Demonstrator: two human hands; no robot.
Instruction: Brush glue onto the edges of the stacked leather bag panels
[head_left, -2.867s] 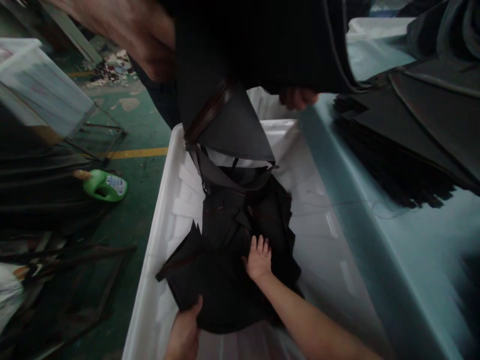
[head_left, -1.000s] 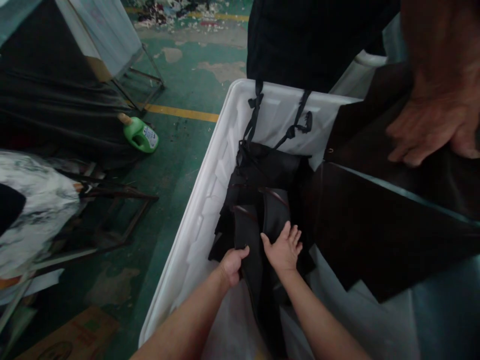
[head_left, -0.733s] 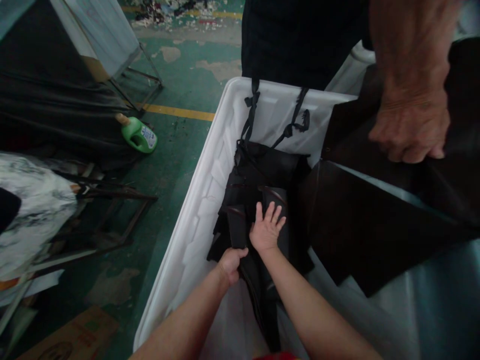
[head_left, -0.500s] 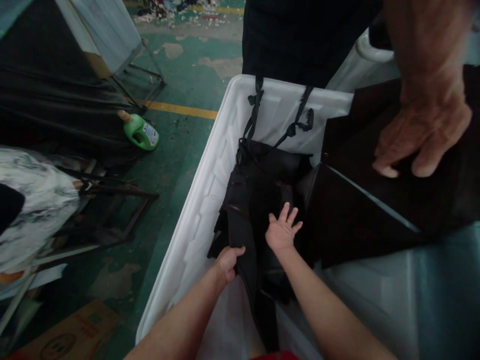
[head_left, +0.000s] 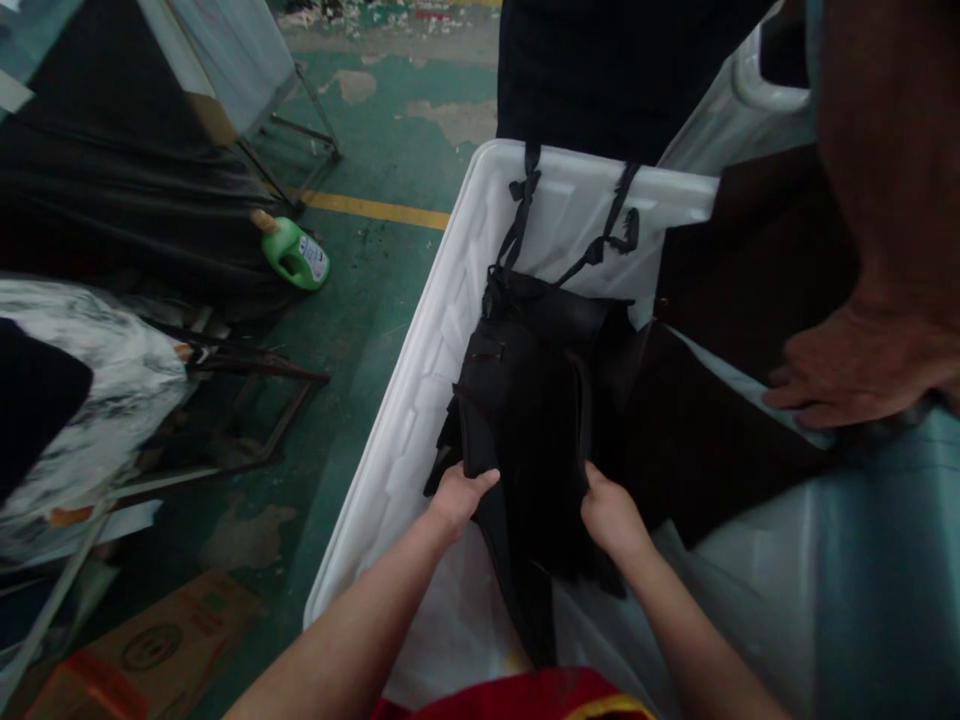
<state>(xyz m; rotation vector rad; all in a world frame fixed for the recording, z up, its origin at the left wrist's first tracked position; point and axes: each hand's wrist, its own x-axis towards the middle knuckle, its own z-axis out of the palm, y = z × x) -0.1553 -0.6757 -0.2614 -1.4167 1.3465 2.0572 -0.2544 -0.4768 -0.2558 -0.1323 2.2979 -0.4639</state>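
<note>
A piece of black fabric [head_left: 529,430] lies in a white plastic bin [head_left: 390,440]. My left hand [head_left: 459,498] is closed on its left edge, thumb on top. On the opposite edge, my right hand [head_left: 611,510] pinches the same fabric, with the fingers partly hidden. Between my hands the cloth spreads dark and slightly folded, and a strip of it hangs toward me. Knotted black straps [head_left: 517,220] run from the far end of the fabric up to the bin's far rim. More dark cloth lies under its left side.
Across the bin, another person's hand [head_left: 870,360] presses on a large dark sheet [head_left: 739,430] at the right. A green bottle [head_left: 294,250] lies on the floor beyond a metal frame [head_left: 281,420]. A cardboard box [head_left: 154,640] sits at lower left.
My right hand went from open above the fabric to gripping its right edge. My left hand kept its hold. The other person's hand moved lower and to the right on the dark sheet.
</note>
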